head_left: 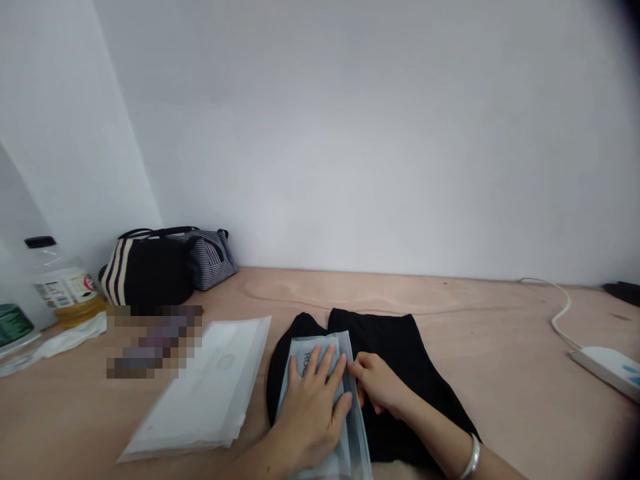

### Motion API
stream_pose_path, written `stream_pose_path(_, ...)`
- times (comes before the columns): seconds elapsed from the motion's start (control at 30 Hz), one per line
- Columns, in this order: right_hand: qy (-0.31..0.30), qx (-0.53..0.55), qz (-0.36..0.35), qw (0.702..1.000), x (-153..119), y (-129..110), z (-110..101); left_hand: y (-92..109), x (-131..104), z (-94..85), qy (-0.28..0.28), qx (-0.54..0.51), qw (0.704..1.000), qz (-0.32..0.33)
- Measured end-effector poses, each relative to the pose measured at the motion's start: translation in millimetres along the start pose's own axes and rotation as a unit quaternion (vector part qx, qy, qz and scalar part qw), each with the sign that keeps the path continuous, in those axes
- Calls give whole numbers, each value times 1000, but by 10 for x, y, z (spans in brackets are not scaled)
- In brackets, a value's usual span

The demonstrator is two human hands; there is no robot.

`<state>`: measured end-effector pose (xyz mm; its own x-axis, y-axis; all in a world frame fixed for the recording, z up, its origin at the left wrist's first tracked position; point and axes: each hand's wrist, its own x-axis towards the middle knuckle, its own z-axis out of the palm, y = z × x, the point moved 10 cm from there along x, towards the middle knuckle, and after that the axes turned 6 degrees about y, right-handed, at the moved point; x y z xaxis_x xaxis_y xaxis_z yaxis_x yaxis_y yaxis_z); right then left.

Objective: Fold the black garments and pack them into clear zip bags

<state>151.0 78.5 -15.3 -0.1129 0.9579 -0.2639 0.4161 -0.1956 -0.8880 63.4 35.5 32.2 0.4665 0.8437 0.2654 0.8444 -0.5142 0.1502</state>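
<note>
A clear plastic bag (357, 413) with a grey, lettered item inside lies over black cloth (400, 347) on the wooden table. My left hand (317, 393) rests flat on the bag with its fingers spread. At the bag's right edge, my right hand (377, 385) pinches the rim between thumb and curled fingers; a silvery bracelet is on that wrist. To the left lies a whitish zip bag (210, 387), touched by neither hand.
A black striped bag (155, 270) and a grey striped pouch (213, 260) sit at the back left, near a bottle (70, 287) and a green container (15, 325). A white power strip (607, 367) with its cable lies right. A wall stands behind.
</note>
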Motion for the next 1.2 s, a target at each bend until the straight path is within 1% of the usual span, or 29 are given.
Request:
stream_pose_path(0.1, -32, -8, 5, 999, -205, 78, 90, 5, -4, -4, 2, 2, 1000, 0)
stream_pose_path(0.17, -53, -22, 14, 998, -359, 170, 162, 8, -8, -12, 3, 4, 1000, 0)
stream_pose_path(0.23, -59, -47, 9, 997, -514, 250, 189, 9, -13, -20, 3, 6, 1000, 0)
stream_pose_path(0.33, -55, -104, -47, 992, -703, 226, 121, 16, -15, -29, 3, 5, 1000, 2)
stream_pose_path(0.4, -72, -124, -53, 988, -749, 190, 40, 21, -11, -37, 6, 3, 1000, 4)
stream_pose_path(0.5, -91, -92, -13, 992, -626, 123, -116, 23, -11, -56, 14, 1, 1000, 4)
stream_pose_path(0.57, -92, -68, -18, 993, -450, 31, -164, 19, -20, -80, 25, -1, 1000, 4)
stream_pose_path(0.67, -112, -43, -16, 993, -183, 2, -58, 10, -44, -128, 47, -6, 999, 6)
stream_pose_path(0.7, -108, -31, -10, 994, -103, 16, -19, 7, -52, -143, 55, -7, 998, 8)
stream_pose_path(0.73, -93, -19, -7, 995, -27, 26, 0, 2, -57, -156, 62, -9, 998, 9)
stream_pose_path(0.77, -66, -9, -9, 998, 41, 24, -7, -4, -61, -168, 69, -11, 997, 9)
stream_pose_path(0.83, 20, -5, -34, 999, 137, -28, -105, -15, -64, -191, 84, -15, 996, 8)
stream_pose_path(0.9, 110, -27, -90, 989, 148, -170, -244, -17, -65, -215, 98, -19, 995, 9)
stream_pose_path(0.93, 142, -46, -121, 981, 126, -258, -292, -18, -66, -230, 106, -21, 994, 8)
stream_pose_path(0.97, 159, -67, -147, 974, 99, -340, -309, -18, -68, -244, 114, -23, 993, 8)
stream_pose_path(1.0, 159, -89, -166, 969, 76, -408, -295, -19, -71, -255, 120, -25, 992, 7)
stream_pose_path(1.07, 131, -128, -176, 967, 50, -486, -204, -25, -78, -269, 131, -29, 991, 4)
stream_pose_path(1.2, 65, -173, -144, 972, 33, -485, 15, -28, -88, -276, 145, -28, 989, 7)
